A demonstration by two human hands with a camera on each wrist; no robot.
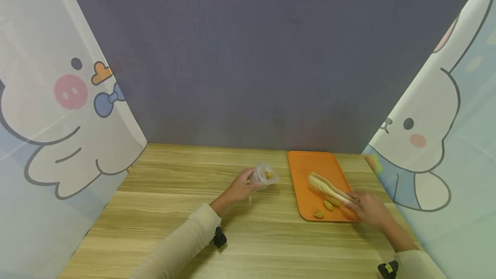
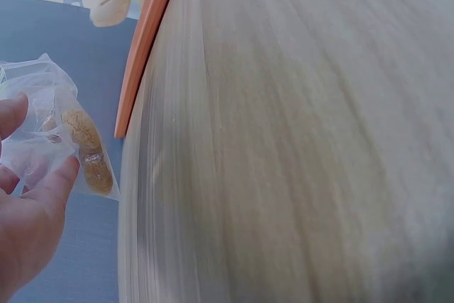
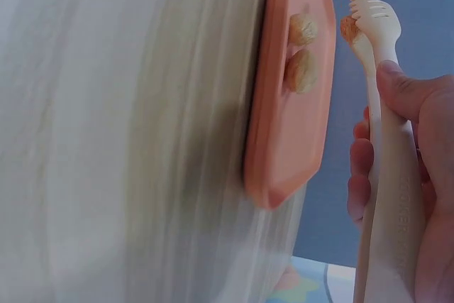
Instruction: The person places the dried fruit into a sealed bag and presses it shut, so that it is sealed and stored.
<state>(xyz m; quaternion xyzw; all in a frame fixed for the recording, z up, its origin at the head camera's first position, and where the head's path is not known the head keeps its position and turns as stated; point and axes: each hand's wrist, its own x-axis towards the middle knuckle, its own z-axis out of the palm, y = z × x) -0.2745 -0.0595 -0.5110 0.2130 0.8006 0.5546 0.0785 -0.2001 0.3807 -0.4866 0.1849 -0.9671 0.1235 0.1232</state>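
3 tan lumps [image 1: 328,206] near tray [image 1: 310,197] edge, tongs [image 1: 329,189] above, bag [image 1: 262,171] apart

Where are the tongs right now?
Right of centre in the head view, the cream tongs are gripped in the right hand, raised over the orange tray.

Tray [image 1: 319,161] on table [image 1: 186,175], right side; three nuts [image 1: 328,205] at its near end. Tongs [image 1: 330,190] over tray, another nut [image 3: 348,29] between tips. Bag [image 1: 260,170] left of tray, nuts inside. Wall [image 1: 248,55] behind.
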